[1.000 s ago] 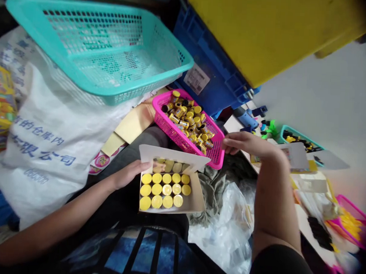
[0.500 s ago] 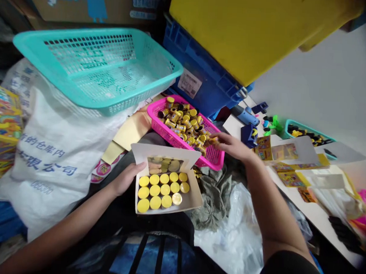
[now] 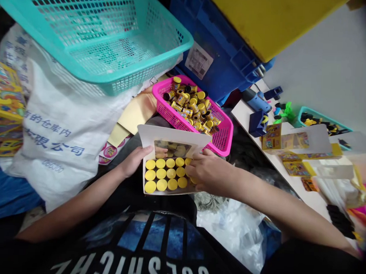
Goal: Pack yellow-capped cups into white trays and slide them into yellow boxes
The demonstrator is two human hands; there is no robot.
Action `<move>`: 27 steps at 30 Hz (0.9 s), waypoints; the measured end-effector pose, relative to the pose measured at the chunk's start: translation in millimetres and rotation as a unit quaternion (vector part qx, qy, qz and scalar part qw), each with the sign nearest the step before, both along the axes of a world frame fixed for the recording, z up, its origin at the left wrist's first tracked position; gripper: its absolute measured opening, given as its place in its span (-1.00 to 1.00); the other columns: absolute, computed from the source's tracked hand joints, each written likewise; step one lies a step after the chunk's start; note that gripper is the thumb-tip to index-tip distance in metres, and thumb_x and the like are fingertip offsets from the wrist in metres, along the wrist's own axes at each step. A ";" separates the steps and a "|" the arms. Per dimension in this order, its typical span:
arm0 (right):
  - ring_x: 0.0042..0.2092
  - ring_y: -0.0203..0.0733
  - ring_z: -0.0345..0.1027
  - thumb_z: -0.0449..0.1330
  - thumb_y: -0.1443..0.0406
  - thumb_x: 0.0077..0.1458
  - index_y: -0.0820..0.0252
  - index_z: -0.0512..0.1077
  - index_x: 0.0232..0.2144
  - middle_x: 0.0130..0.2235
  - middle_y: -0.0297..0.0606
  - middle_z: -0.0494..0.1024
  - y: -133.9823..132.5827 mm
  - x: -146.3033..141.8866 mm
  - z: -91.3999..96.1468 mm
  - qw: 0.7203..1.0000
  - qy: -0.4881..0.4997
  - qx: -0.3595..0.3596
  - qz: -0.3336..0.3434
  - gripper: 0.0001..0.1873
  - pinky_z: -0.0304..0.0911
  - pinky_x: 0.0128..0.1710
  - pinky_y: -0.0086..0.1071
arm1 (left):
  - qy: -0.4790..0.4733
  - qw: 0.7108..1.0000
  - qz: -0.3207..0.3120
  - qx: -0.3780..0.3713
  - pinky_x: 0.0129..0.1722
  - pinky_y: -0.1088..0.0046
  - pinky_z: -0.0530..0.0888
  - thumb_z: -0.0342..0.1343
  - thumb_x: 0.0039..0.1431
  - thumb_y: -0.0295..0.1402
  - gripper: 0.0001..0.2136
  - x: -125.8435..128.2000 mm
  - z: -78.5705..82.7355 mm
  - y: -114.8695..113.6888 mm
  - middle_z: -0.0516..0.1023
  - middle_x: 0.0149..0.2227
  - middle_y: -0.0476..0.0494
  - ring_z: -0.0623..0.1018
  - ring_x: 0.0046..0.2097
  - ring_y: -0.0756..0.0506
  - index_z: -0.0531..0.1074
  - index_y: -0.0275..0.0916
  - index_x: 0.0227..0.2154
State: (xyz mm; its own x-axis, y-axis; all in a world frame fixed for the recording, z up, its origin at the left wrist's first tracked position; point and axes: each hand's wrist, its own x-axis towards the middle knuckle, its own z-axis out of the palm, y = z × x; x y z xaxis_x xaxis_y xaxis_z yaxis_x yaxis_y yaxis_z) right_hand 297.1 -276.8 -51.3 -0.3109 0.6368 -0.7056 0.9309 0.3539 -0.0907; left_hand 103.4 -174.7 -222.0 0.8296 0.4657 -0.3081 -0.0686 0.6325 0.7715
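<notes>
far left i see a bright printed box [image 3: 5, 105] against a white woven sack [image 3: 56, 127] with blue lettering, and a teal plastic basket [image 3: 91, 74] sits above them. my left hand [image 3: 135, 161] wraps the edge of an open cardboard box [image 3: 173, 135], holding it over my lap with the lid raised. inside stand rows of yellow-capped jars [image 3: 161, 172]. my right hand [image 3: 207, 170] lies wide, resting on the caps at the box's right end. just beyond, a pink basket [image 3: 223, 138] holds loose jars [image 3: 187, 105]. further right, the counter [image 3: 241, 111] carries printed cartons [image 3: 270, 136] and a teal tray [image 3: 323, 123].
</notes>
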 end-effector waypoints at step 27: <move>-0.03 -0.01 0.53 0.29 0.32 0.15 0.27 0.48 0.07 -0.02 -0.01 0.61 63.3 183.3 -72.3 0.877 0.080 0.299 -0.367 -0.58 0.44 0.00 -0.16 | 0.005 0.999 -0.039 -0.005 0.40 -0.03 0.18 0.20 0.12 0.17 -0.40 -2.7 -1.9 2.5 0.66 0.06 -0.38 0.43 0.30 -0.50 0.69 -0.31 -0.09</move>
State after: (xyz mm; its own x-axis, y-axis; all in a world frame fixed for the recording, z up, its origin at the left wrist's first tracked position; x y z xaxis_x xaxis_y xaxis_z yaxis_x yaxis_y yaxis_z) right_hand 480.4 -213.5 -123.5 0.2726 0.9485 -0.1616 0.9206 -0.3059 -0.2428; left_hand 100.8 -172.2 -223.9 0.8599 0.3968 -0.3213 -0.0111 0.6436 0.7652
